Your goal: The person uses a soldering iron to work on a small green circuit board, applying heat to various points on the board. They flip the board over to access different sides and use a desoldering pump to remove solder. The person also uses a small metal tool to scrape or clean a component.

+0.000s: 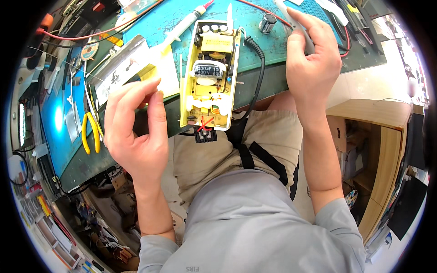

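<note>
A long open power supply [208, 86] lies at the bench's front edge, its casing off one side and its yellow circuit board showing. A large black capacitor lies across it, and a black socket [205, 134] with red wire sticks out at the near end. To its left is my left hand [136, 123], fingers curled, thumb and index tips close together; anything between them is too small to make out. On the right, my right hand [316, 59] is closed round a grey pen-shaped tool [309, 45], raised away from the board. A loose cylindrical capacitor [267, 23] lies nearby.
A syringe [186, 25] lies behind the power supply on the blue mat. Yellow-handled pliers [91, 129], a solder spool [89, 51] and tweezers lie left. A black cord [260, 68] hangs over the bench edge. A wooden cabinet [382, 136] stands right.
</note>
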`<action>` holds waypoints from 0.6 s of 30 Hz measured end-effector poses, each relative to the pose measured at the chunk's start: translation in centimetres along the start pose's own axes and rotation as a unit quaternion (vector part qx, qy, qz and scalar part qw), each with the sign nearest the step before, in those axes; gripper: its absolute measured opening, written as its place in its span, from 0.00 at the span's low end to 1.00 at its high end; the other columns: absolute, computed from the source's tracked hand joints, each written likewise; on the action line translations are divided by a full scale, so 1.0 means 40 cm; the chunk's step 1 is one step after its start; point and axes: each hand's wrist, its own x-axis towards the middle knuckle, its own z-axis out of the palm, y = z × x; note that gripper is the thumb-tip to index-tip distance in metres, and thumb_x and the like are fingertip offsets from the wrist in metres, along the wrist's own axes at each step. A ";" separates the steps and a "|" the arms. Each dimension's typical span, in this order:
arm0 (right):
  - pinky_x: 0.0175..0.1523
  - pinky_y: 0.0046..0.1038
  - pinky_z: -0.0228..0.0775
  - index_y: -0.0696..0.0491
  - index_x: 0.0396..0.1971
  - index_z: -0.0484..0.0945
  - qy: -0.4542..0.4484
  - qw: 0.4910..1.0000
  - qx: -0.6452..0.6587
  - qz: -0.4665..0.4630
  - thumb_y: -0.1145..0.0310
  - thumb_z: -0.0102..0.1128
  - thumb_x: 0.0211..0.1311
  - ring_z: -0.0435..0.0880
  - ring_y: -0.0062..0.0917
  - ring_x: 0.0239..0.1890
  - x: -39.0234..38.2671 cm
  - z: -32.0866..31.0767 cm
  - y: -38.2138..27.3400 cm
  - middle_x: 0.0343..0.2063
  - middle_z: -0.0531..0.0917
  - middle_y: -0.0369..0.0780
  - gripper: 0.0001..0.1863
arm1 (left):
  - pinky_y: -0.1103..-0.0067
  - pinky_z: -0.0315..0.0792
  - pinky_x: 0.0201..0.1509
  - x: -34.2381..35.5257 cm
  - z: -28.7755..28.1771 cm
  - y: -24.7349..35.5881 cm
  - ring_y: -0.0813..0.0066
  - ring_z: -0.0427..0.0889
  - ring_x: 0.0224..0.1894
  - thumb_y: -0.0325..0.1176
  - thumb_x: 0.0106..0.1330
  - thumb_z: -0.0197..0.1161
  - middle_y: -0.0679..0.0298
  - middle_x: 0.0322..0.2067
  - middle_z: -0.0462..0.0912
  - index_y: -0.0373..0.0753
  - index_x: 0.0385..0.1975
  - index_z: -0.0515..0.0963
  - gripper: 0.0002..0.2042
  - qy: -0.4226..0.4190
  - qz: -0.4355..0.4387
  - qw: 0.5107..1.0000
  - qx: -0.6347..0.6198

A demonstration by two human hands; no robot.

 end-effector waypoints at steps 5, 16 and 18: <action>0.52 0.26 0.76 0.53 0.49 0.87 -0.001 1.000 0.008 0.007 0.82 0.56 0.63 0.84 0.25 0.45 0.000 0.002 -0.007 0.44 0.86 0.40 0.18 | 0.84 0.72 0.38 -0.018 -0.019 0.015 0.80 0.80 0.32 0.20 0.73 0.61 0.64 0.33 0.84 0.33 0.49 0.84 0.09 -0.026 -0.115 0.993 -0.028; 0.51 0.33 0.71 0.51 0.44 0.88 -0.003 0.997 -0.081 -0.018 0.80 0.61 0.59 0.82 0.31 0.44 -0.003 0.011 0.014 0.43 0.86 0.36 0.16 | 0.81 0.75 0.50 -0.020 -0.010 -0.001 0.79 0.80 0.44 0.23 0.77 0.56 0.59 0.48 0.84 0.33 0.61 0.78 0.15 -0.018 -0.095 0.995 -0.031; 0.50 0.34 0.69 0.50 0.42 0.88 0.000 0.996 -0.082 -0.021 0.79 0.62 0.57 0.82 0.31 0.43 -0.003 0.013 0.016 0.41 0.86 0.34 0.15 | 0.81 0.75 0.51 -0.018 -0.015 -0.003 0.78 0.80 0.44 0.26 0.77 0.57 0.59 0.48 0.84 0.33 0.61 0.78 0.15 -0.030 -0.080 0.996 -0.032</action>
